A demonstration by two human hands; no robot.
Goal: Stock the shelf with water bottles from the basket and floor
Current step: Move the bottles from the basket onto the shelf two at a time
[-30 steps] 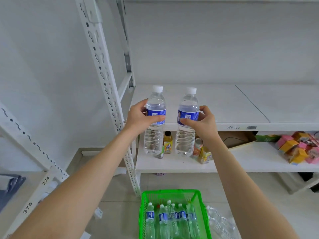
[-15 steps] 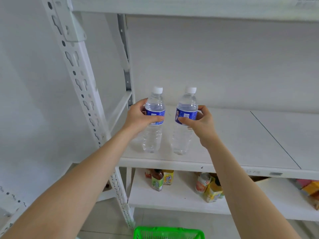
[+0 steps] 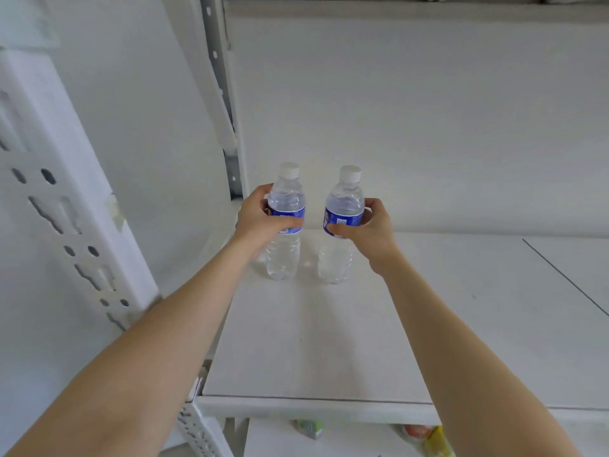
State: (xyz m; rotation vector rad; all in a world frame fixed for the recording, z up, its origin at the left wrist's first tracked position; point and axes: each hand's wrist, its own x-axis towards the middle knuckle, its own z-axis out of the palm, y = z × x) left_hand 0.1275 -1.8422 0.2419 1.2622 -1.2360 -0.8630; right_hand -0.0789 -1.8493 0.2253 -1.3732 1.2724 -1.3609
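Two water bottles, left bottle & right bottle, stand upright side by side at the rear-left of the white shelf, apart w/ a clear gap btwn them; bases look level w/ the shelf surface (can't tell if they are fully set down). Left grip is curled round the left bottle at its blue label, thumb across the front, fingers round the back; right grip is curled round the right bottle at its label too, thumb low on the front, fingers round the far side. Both bottles are clear plastic w/ white caps; both bare forearms reach in from the bottom corners. Perforated white upright sits blurred at near left; grey rear upright is just behind & left of the left bottle; white wall behind. Lower shelf shows under the front edge, w/ a few small coloured packs on it, too blurred to id.
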